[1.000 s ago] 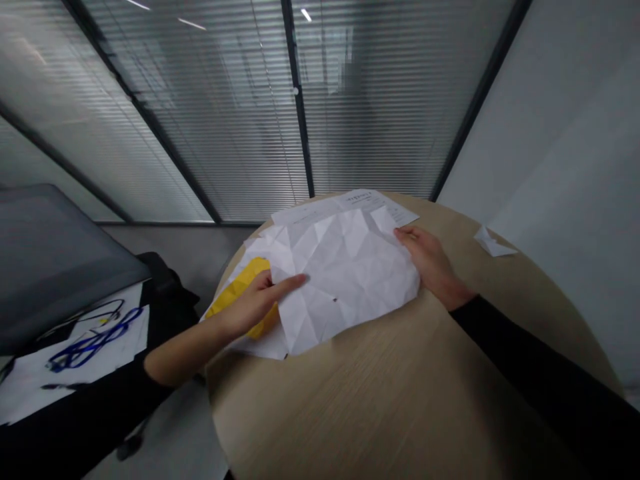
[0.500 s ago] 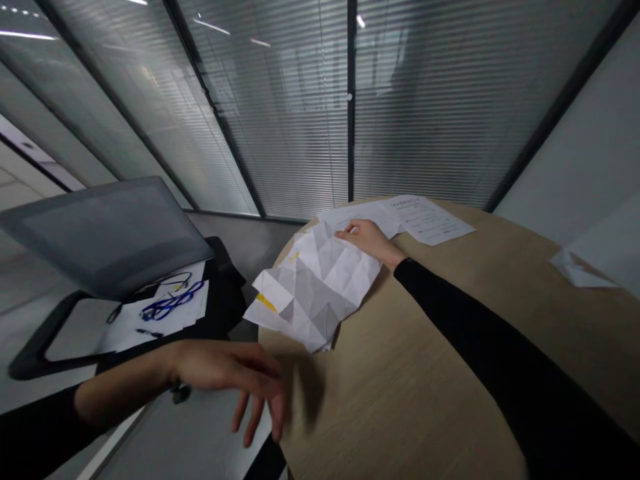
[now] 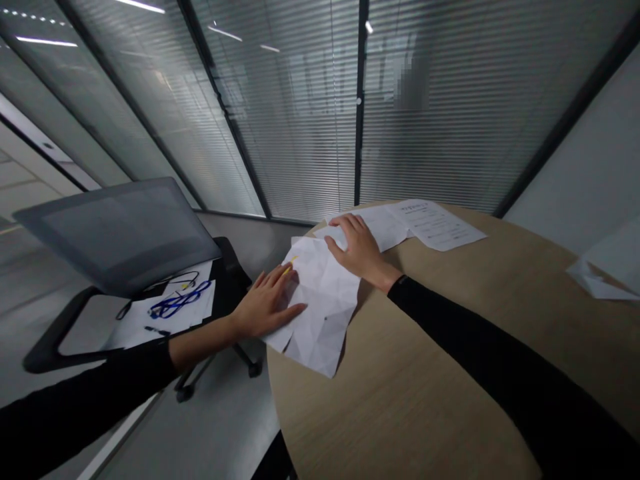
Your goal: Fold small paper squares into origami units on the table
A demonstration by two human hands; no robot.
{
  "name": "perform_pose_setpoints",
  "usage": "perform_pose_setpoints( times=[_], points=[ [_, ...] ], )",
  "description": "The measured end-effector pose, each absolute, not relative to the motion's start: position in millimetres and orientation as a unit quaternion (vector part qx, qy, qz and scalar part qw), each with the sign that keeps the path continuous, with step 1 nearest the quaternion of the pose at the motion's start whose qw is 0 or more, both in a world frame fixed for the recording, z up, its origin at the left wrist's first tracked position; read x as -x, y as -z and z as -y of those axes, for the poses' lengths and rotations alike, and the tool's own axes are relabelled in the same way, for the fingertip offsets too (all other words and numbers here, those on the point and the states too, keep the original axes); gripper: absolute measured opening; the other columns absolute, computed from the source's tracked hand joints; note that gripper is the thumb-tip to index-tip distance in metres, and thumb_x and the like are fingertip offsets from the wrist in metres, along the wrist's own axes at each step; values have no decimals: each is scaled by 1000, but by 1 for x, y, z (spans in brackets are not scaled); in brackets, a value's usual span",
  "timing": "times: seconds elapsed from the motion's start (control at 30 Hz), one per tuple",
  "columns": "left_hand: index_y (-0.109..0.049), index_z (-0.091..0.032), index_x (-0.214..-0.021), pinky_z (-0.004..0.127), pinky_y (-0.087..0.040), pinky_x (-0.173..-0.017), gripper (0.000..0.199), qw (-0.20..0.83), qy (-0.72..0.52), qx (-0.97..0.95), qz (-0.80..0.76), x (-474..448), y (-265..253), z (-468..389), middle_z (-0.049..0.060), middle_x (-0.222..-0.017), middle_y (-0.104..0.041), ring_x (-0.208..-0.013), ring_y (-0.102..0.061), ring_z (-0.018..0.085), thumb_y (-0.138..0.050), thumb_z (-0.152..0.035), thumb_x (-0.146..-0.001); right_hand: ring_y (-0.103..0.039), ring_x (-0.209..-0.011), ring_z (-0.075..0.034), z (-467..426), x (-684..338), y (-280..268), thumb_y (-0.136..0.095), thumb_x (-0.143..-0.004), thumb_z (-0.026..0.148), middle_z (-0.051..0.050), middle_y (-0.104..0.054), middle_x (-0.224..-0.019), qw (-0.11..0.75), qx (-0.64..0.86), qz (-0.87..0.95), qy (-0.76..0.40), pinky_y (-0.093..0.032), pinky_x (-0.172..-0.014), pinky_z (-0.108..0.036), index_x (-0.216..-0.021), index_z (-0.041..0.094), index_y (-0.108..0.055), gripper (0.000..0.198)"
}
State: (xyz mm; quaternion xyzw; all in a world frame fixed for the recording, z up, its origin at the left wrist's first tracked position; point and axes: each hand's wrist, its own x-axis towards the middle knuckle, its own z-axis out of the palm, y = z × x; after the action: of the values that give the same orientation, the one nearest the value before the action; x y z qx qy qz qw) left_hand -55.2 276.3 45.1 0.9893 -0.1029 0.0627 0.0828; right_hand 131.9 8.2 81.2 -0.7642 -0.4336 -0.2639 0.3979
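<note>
A creased white sheet of paper [image 3: 325, 313] with yellow marks lies at the left edge of the round wooden table, partly past the rim. My left hand [image 3: 267, 303] rests on its left part, palm down, fingers stretched out. On the sheet's upper right part is my right hand [image 3: 357, 248], fingers spread and slightly bent, with nothing in its grasp. Just behind it are printed sheets [image 3: 437, 225] lying flat at the far edge. The hands cover part of the creased sheet.
Left of the table [image 3: 425, 373] stands a mesh-backed office chair [image 3: 120, 233]. Its seat bears papers, a blue cord [image 3: 180, 300] and a black pen [image 3: 157, 330]. Another white paper [image 3: 600, 277] is at the table's right. A glass wall with blinds [image 3: 300, 113] rises behind.
My left hand has come up from below the paper and now lies on it. The sheet has gone from crumpled and raised to flatter. My right hand's fingers have spread.
</note>
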Motion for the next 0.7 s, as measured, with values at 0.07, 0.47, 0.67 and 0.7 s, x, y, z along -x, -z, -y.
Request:
perform_pose_setpoints(
  times=[0.07,0.47,0.67,0.7],
  points=[
    [-44,-21,-177,80,-36,-140,100,102,-58,-990,83,58,-30,-282,25,-188,-45,-172,-47,52,-59,-89,-106,-68,-136,-37,12,-105,-71,-65,-110,30,-17,-79,-141,358,747,491,268,-53,-122,-56,-133,20,-74,27],
    [-58,-15,-165,61,-60,-127,90,409,-66,-905,-98,-4,-24,-290,24,-161,-72,-150,-72,43,-71,-74,-98,-44,-177,-39,69,-62,-3,-59,-118,47,-17,-46,-190,204,836,507,55,-41,-143,-66,-181,20,-51,68],
    [-45,-18,-178,60,-32,-148,99,411,-94,-903,-86,8,-2,-277,21,-191,-41,-178,-42,44,-74,-71,-99,-40,-179,-42,51,-92,1,-57,-119,48,-17,-41,-192,193,841,502,58,-36,-145,-69,-180,19,-52,68],
    [-43,-18,-180,60,-29,-150,99,408,-97,-903,-93,10,-2,-277,21,-194,-37,-180,-38,43,-72,-70,-101,-40,-179,-42,45,-96,2,-56,-119,48,-17,-41,-192,195,842,499,56,-36,-145,-68,-181,19,-51,68]
  ],
)
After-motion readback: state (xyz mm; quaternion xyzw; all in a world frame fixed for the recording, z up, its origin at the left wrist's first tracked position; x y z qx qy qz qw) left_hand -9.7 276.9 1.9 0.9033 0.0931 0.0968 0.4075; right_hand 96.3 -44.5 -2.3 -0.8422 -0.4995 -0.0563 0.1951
